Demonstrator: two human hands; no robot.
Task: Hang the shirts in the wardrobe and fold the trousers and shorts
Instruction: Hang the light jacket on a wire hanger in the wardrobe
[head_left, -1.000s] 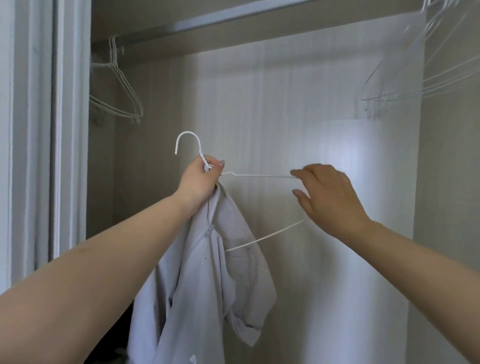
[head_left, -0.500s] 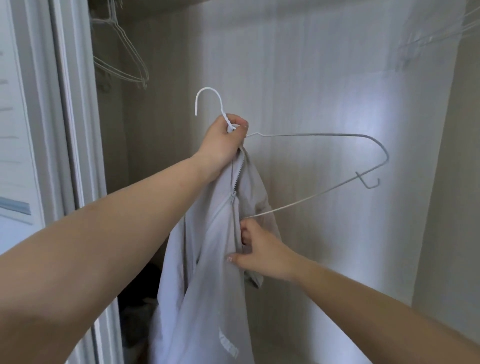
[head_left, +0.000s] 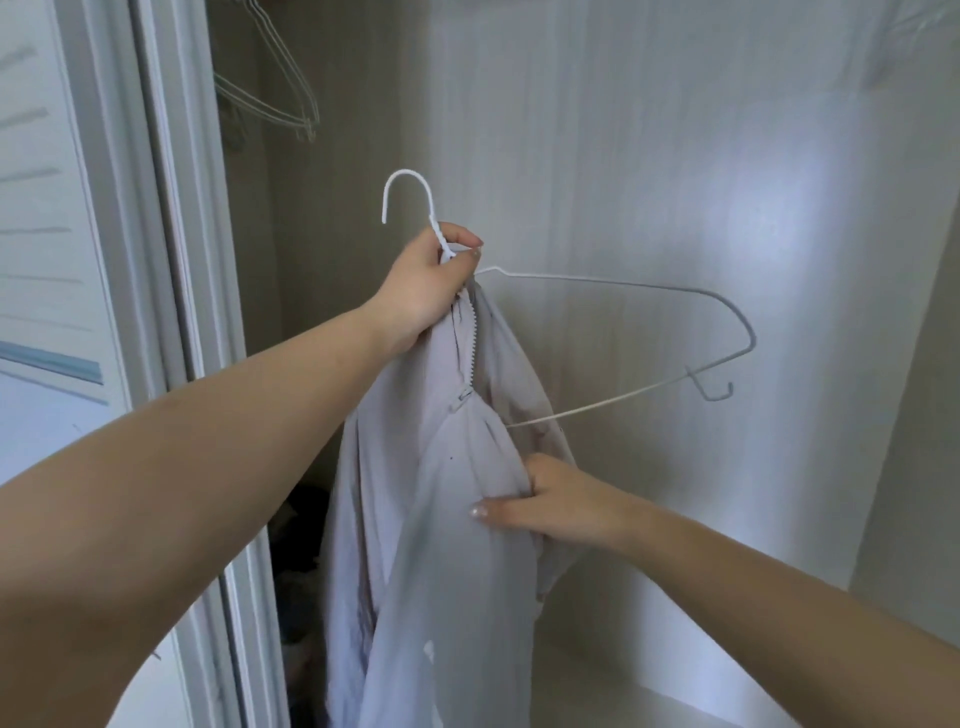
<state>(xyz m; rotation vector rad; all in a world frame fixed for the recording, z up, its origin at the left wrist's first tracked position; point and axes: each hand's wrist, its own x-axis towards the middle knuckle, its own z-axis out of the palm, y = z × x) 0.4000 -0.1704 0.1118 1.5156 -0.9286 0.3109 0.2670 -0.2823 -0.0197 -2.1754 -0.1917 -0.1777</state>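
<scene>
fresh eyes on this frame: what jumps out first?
Centre frame, the left hand holds a white wire hanger up by its neck, with a pale grey zip shirt bunched under that grip. Lower down, the right hand grips the shirt's front. More empty hangers hang upper left.

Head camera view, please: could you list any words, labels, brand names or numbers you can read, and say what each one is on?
None can be read.
The pale shirt that the left hand and right hand hold shows only a zip, no print.
The white wire hanger is bare.
The wardrobe wall is plain.
</scene>
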